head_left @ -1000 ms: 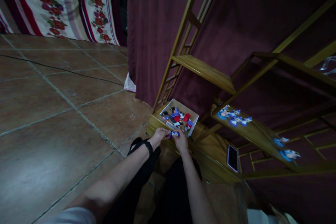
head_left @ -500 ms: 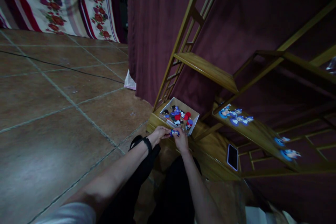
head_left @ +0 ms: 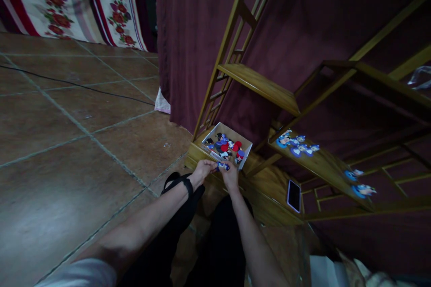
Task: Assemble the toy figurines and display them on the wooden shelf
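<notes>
A small blue-and-white figurine is pinched between my two hands, just in front of an open box. My left hand grips its left side with closed fingers. On the other side, my right hand has its fingers closed round the figurine's right end. The shallow cardboard box sits on the low wooden shelf, and several small red, purple, black and white pieces lie jumbled in it. Fingers cover part of the figurine, so its finer details are hidden.
Several blue-and-white figurines stand on a wooden shelf to the right, with two more farther along. A phone lies on the lower shelf. A black cable crosses the tiled floor at left.
My view has shifted slightly, so the scene sits a little farther left. Both hands keep hold of the figurine, which looks slightly turned between the fingers.
</notes>
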{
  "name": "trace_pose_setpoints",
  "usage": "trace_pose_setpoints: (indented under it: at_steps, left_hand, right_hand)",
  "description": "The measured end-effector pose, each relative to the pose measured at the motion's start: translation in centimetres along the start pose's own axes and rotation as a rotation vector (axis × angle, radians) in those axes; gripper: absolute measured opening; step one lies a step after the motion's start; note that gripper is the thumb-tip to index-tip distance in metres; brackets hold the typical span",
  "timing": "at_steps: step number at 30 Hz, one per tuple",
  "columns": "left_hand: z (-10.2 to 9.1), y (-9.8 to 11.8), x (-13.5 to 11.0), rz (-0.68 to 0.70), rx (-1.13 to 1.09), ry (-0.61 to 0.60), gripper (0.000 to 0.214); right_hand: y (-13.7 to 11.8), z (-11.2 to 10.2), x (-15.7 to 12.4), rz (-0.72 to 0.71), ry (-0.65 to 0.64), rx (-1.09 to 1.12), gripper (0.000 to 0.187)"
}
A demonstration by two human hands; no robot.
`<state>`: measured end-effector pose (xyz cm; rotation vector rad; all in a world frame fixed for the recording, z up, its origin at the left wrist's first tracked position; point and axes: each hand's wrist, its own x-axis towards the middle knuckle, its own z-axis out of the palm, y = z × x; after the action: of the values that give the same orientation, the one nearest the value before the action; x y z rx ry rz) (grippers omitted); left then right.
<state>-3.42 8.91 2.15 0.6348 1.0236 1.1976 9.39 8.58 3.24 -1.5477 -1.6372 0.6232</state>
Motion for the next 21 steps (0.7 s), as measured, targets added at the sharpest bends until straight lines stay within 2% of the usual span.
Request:
trace_pose_setpoints:
  at_steps: [9,16,21]
  left_hand:
    - [-0.9,1.0,-0.1,-0.140,-0.018,-0.072,0.016]
    - [-0.2,1.0,0.3,-0.190,0.002,-0.015,0.016]
    - [0.2,1.5,0.4,-0.207,0.036,-0.035,0.018]
  right_hand:
    - [-1.3,-1.4,-0.8,-0.201,-0.099,-0.075,0.019]
    - [-1.0,-1.8,-0.9,-0.223,-0.129,-0.131,0.022]
    - [-0.7,-1.4,-0.5,-0.244,-0.103,0.003,0.028]
